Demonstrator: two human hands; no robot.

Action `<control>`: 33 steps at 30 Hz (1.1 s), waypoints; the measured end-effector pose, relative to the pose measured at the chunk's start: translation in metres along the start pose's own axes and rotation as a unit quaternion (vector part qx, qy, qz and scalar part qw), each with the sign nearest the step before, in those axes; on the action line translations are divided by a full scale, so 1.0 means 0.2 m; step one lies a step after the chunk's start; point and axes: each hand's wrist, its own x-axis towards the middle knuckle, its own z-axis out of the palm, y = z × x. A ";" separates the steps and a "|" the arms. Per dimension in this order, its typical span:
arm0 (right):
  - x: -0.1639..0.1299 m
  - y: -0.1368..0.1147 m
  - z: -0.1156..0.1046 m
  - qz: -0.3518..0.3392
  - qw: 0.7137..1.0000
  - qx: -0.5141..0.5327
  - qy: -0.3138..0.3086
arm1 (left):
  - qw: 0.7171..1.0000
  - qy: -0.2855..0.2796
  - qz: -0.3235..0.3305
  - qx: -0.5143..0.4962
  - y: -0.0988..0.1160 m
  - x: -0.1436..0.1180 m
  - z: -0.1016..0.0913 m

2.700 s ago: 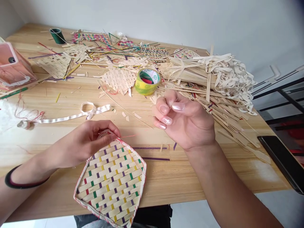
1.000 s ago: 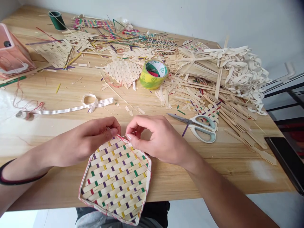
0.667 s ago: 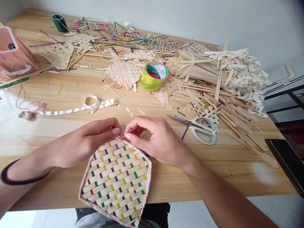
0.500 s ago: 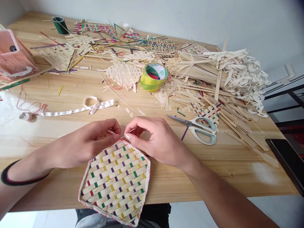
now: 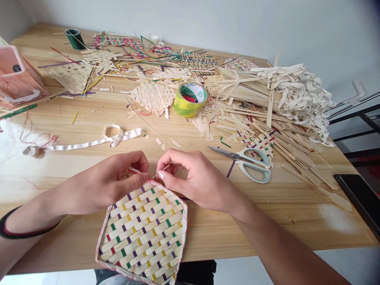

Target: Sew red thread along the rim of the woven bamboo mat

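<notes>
A woven bamboo mat (image 5: pixel 145 233) with purple, yellow, green and red strips hangs partly over the table's front edge. White tape bound with red thread runs around its rim. My left hand (image 5: pixel 118 178) is closed on the mat's upper edge, thumb in front. Just to its right, my right hand (image 5: pixel 187 178) pinches a thin needle (image 5: pixel 162 171) between thumb and forefinger, near the top corner. A red thread lies slanting across the mat's right side. The curled fingers of both hands are partly hidden.
Scissors (image 5: pixel 252 160) lie right of my hands, and a yellow tape roll (image 5: pixel 190 103) stands behind. White ribbon (image 5: pixel 80 145) stretches across the left. Bamboo strips (image 5: pixel 246 85), woven pieces and scraps cover the back. A dark phone-like slab (image 5: pixel 359 202) sits at the right edge.
The needle and my right hand have drawn slightly away from the left hand, so the gap between them is wider. The whole view has shifted a little; my left hand keeps its hold.
</notes>
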 end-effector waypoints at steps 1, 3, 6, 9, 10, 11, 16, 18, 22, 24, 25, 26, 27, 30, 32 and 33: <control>0.00 0.00 0.00 0.002 1.000 0.002 -0.001 | 1.000 0.001 0.000 0.000 0.00 0.00 0.00; 0.00 0.00 -0.01 0.006 1.000 0.005 -0.006 | 1.000 0.005 0.003 -0.001 0.01 0.00 0.01; 0.00 0.00 -0.01 0.021 1.000 0.003 -0.014 | 1.000 0.022 0.011 -0.005 0.01 0.00 0.01; 0.00 0.00 -0.01 0.034 0.999 0.015 -0.020 | 0.998 0.061 0.033 0.003 0.00 0.00 0.00; 0.00 0.00 -0.01 0.034 0.999 0.021 -0.019 | 0.997 0.068 0.041 0.004 0.00 0.01 -0.01; 0.00 0.00 -0.01 0.031 0.999 0.026 -0.016 | 0.996 0.070 0.047 -0.001 -0.01 0.01 -0.01; 0.00 0.01 -0.01 0.011 1.000 0.016 0.002 | 0.998 0.021 0.038 -0.045 -0.02 0.02 -0.01; 0.00 0.01 -0.01 0.007 1.000 0.007 0.003 | 0.998 0.010 0.035 -0.051 -0.03 0.03 -0.01; 0.00 0.00 0.00 0.008 1.000 0.007 0.005 | 0.997 0.003 0.022 -0.070 -0.03 0.03 0.00; 0.00 0.01 0.00 0.004 1.000 0.014 0.008 | 0.996 0.000 0.019 -0.085 -0.02 0.03 0.01; 0.00 0.01 0.00 -0.002 1.000 0.016 0.011 | 0.996 0.000 0.019 -0.092 -0.02 0.03 0.01; 0.00 0.01 0.00 -0.007 1.000 0.017 0.014 | 0.995 -0.002 0.019 -0.096 -0.02 0.03 0.01; 0.00 0.01 0.00 -0.013 1.000 0.016 0.018 | 0.995 -0.004 0.019 -0.098 -0.02 0.03 0.02; 0.00 0.02 0.00 -0.022 0.999 0.012 0.024 | 0.996 0.001 0.025 -0.087 -0.03 0.03 0.02; 0.00 0.02 0.00 -0.026 0.999 0.009 0.025 | 0.996 0.011 0.045 -0.077 -0.03 0.03 0.02; 0.00 0.02 0.00 -0.029 0.999 0.007 0.025 | 0.996 0.015 0.054 -0.075 -0.03 0.03 0.02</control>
